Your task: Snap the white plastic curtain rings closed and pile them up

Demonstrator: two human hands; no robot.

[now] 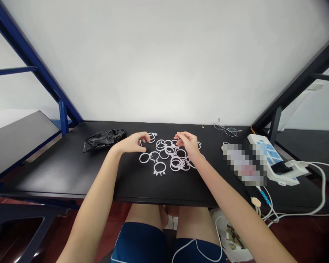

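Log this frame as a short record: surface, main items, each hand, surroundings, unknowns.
surface: black tabletop
main items: white rings with small prongs, many overlapping
left hand: thumb and fingers apart, at the cluster's left
right hand: over the cluster's right, fingertips close together
far left: crumpled black plastic bag
far right: glasses, white power strip with blue sockets
unclear: ring count; whether the right hand grips a ring

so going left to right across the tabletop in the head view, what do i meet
Black plastic bag → left hand → the white ring nearest the table's front edge → right hand → glasses → white power strip.
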